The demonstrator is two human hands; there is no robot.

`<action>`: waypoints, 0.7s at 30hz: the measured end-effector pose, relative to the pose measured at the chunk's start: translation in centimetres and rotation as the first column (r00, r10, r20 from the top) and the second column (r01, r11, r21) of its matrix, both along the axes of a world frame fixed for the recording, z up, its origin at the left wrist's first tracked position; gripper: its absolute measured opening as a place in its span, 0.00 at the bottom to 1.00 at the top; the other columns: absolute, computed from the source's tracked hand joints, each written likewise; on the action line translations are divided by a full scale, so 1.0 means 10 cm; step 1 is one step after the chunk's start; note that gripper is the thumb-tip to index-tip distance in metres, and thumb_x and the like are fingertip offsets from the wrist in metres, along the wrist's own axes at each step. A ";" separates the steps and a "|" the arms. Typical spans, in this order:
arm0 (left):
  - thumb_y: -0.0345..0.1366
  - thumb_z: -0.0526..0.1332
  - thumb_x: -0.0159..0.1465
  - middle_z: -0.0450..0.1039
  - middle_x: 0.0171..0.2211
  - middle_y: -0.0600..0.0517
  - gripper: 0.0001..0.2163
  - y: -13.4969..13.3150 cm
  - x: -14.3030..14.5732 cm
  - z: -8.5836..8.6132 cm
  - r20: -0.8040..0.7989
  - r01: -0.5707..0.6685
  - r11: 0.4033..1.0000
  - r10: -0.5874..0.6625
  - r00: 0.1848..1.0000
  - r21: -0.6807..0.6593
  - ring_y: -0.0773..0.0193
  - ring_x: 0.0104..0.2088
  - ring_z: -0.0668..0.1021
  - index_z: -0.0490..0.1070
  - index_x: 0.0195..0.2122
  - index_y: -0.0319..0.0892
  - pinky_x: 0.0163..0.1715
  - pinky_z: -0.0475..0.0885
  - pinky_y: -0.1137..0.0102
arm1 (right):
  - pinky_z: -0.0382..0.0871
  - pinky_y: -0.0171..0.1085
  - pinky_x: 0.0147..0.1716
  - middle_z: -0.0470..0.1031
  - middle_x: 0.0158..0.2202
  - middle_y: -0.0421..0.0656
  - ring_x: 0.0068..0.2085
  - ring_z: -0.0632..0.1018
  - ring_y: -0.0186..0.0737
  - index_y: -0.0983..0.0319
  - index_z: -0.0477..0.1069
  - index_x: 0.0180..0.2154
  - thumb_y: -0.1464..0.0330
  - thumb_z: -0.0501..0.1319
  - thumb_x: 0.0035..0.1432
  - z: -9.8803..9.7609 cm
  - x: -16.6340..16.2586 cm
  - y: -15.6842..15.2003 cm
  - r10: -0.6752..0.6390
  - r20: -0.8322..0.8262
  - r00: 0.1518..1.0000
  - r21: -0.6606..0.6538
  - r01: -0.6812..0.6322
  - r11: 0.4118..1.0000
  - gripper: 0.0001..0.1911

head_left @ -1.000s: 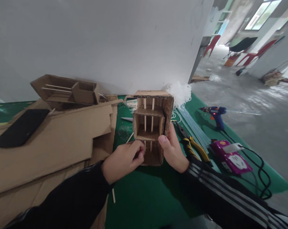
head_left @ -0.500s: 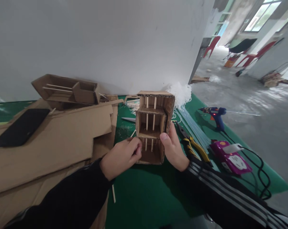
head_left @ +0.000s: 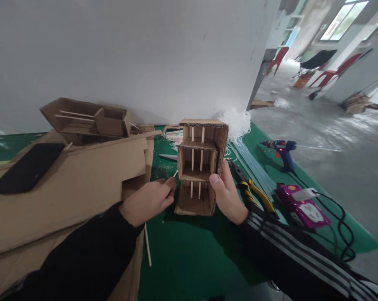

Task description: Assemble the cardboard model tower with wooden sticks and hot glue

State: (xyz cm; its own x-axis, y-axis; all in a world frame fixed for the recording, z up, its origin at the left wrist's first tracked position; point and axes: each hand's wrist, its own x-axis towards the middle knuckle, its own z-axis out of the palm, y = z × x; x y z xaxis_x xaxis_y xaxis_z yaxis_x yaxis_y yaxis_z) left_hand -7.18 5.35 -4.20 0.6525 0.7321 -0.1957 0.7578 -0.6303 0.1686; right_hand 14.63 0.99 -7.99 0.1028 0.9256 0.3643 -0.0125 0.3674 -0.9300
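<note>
A cardboard box with three stacked compartments (head_left: 197, 146) stands upright in front of me, two thin wooden sticks running vertically through it. My right hand (head_left: 228, 194) is shut on its right side, with the thumb on the front edge. Just left of the box, my left hand (head_left: 149, 200) is apart from it, fingers curled together; what they hold, if anything, is hidden. The tip of a thin pale stick (head_left: 175, 173) shows beyond those fingers; I cannot tell whether they grip it. Another stick (head_left: 148, 246) lies below the left hand.
Pliers (head_left: 251, 188), clear glue sticks (head_left: 254, 163), a purple power strip (head_left: 303, 207) and a blue glue gun (head_left: 283, 152) lie right. Cardboard sheets (head_left: 82, 188), a black phone (head_left: 27, 167) and another cardboard box (head_left: 110, 121) are left. A blade (head_left: 168, 157) points left behind the box.
My left hand has drawn back leftward from the box's lower compartment, uncovering its lower left edge. The right hand stays on the box, which has barely moved.
</note>
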 end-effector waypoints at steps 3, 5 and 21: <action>0.31 0.53 0.66 0.73 0.31 0.51 0.02 0.02 -0.03 -0.01 -0.016 0.004 1.000 -0.004 1.000 -0.021 0.60 0.27 0.75 0.63 0.38 0.43 0.26 0.59 0.68 | 0.63 0.47 0.63 0.63 0.65 0.48 0.65 0.66 0.50 0.56 0.56 0.65 0.52 0.59 0.66 0.00 0.01 0.01 -0.021 0.032 0.999 0.004 0.021 1.000 0.32; 0.31 0.53 0.67 0.74 0.33 0.50 0.02 0.03 -0.05 -0.03 -0.018 0.008 1.000 -0.008 1.000 -0.004 0.59 0.28 0.76 0.63 0.40 0.42 0.27 0.59 0.67 | 0.63 0.48 0.63 0.63 0.66 0.48 0.65 0.65 0.50 0.56 0.55 0.65 0.52 0.58 0.66 -0.01 0.02 0.01 -0.035 0.059 0.998 0.000 0.035 0.999 0.32; 0.27 0.53 0.68 0.79 0.40 0.47 0.12 0.04 -0.02 -0.18 0.198 -0.071 0.964 0.019 0.980 0.255 0.53 0.46 0.77 0.77 0.40 0.43 0.44 0.71 0.63 | 0.58 0.51 0.66 0.67 0.64 0.47 0.64 0.69 0.51 0.56 0.58 0.66 0.50 0.57 0.66 0.02 0.02 0.01 -0.041 0.026 0.999 -0.051 0.042 0.998 0.33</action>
State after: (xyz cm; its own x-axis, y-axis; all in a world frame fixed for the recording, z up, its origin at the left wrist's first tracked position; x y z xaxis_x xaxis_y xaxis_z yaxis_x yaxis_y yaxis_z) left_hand -7.40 5.73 -5.96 0.6241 0.7704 0.1306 0.7559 -0.6376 0.1487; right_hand 14.84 1.04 -7.84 0.1330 0.9384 0.3189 0.0254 0.3185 -0.9476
